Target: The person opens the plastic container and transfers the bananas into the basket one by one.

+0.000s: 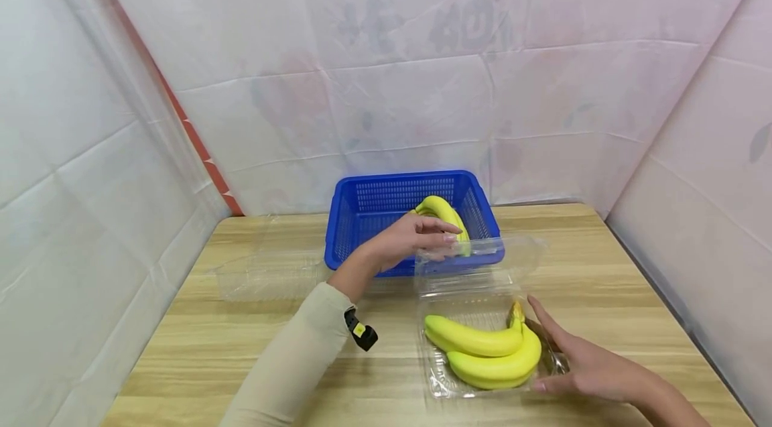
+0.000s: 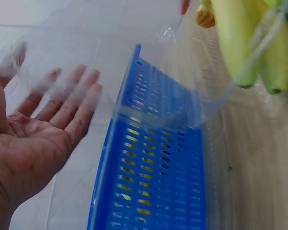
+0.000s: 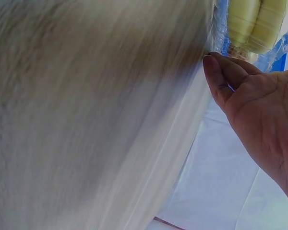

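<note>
A clear plastic clamshell container (image 1: pixel 443 383) stands on the table with its lid (image 1: pixel 464 279) raised. Inside it lies a bunch of yellow bananas (image 1: pixel 494 353) with greenish tips. My left hand (image 1: pixel 416 239) is at the lid's far left part, above the blue basket's front rim; in the left wrist view the hand (image 2: pixel 43 115) shows its palm, with fingers extended behind the clear plastic. My right hand (image 1: pixel 588 360) holds the container's right side, thumb toward the front and index finger toward the back. In the right wrist view, the right hand (image 3: pixel 259 105) is beside the plastic wall.
Behind the container is a blue perforated basket (image 1: pixel 374 182) with more bananas (image 1: pixel 443 209) in its right part. Another clear plastic container (image 1: pixel 259 279) stands open on the left of the wooden table (image 1: pixel 193 353). White sheets (image 1: pixel 271 132) enclose the back and sides.
</note>
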The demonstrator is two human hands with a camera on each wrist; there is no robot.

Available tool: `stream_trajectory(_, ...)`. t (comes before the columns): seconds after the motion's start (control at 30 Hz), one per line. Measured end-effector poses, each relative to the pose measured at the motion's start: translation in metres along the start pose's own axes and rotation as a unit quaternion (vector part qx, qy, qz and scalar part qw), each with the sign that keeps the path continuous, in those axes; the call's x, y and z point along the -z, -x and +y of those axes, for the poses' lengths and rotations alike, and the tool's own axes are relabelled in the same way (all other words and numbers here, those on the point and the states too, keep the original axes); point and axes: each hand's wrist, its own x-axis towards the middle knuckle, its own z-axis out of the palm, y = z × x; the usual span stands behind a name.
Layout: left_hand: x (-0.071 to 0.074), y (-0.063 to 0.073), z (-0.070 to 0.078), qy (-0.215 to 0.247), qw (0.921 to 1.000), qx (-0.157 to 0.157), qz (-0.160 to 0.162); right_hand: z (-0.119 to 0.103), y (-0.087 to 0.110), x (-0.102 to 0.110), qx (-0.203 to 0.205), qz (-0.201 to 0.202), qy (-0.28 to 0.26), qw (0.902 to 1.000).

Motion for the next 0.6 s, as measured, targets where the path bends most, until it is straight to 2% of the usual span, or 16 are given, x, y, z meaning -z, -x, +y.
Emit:
stream_trajectory(0.1, 0.0, 0.008, -0.004, -0.029, 0.9977, -0.059, -0.017, 0.0, -0.001, 0.001, -0.005, -0.004, 0.001, 1.0)
stream_trajectory(0.17, -0.001, 0.017, -0.006, -0.066, 0.9921, -0.1, -0.035, 0.0, -0.001, 0.0, -0.006, -0.006, 0.0, 1.0)
stream_trajectory(0.23, -0.005, 0.027, -0.008, -0.122, 0.9834, -0.126, -0.045, 0.001, -0.001, 0.0, -0.004, -0.005, 0.001, 1.0)
stream_trajectory(0.33, -0.011, 0.039, -0.009, -0.219, 0.9683, -0.117, -0.032, 0.001, -0.001, 0.0, -0.001, -0.004, 0.005, 1.0)
stream_trajectory(0.4, -0.014, 0.043, -0.011, -0.261, 0.9604, -0.098, -0.01, 0.001, -0.001, 0.0, 0.001, -0.002, 0.008, 1.0)
stream_trajectory(0.47, -0.017, 0.043, -0.013, -0.267, 0.9595, -0.089, 0.012, 0.001, -0.001, 0.001, 0.0, -0.002, 0.008, 1.0)
stream_trajectory(0.5, -0.017, 0.043, -0.014, -0.261, 0.9605, -0.094, 0.021, 0.0, -0.001, 0.001, -0.001, -0.002, 0.008, 1.0)
stream_trajectory(0.6, -0.016, 0.04, -0.018, -0.226, 0.9675, -0.103, 0.046, 0.0, -0.002, 0.001, -0.002, -0.002, 0.009, 1.0)
